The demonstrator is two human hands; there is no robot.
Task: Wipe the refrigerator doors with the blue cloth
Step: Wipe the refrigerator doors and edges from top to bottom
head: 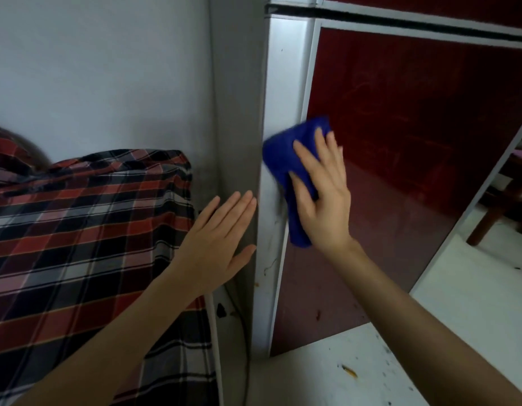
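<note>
Two refrigerator doors are recorded, both dark red with pale framing. Of the upper door (430, 4) only a strip is seen at the far top edge. The lower door (400, 142) fills the right of the view, and a black gap is noted between the two. One silver strip (286, 68) runs down the left edge of the lower door. One grey side panel (236, 98) of the cabinet is seen to its left.

One blue cloth (283, 150) is observed, bunched. It is pressed against the lower door at its left edge and lies partly over the silver strip.

Two hands are counted. The right hand (321, 197) is laid flat on the cloth. Its four fingers (320, 142) are held straight and slightly spread, and the thumb is laid across the fabric; nothing is gripped. The left hand (216, 244) is placed flat against the grey side panel, to the left of the cloth and apart from it. Its fingers are straight and close together, the thumb is out to the side, and it holds nothing.

One plaid fabric (78, 215) in red, black and grey is noted at the left, draped below a white wall (92, 68). One white pipe (214, 332) and one dark cord (245, 332) are seen between the fabric and the cabinet, near the floor. The white floor (356, 361) is marked with dark specks and one orange fleck. One brown wooden leg (488, 221) is seen at the far right.
</note>
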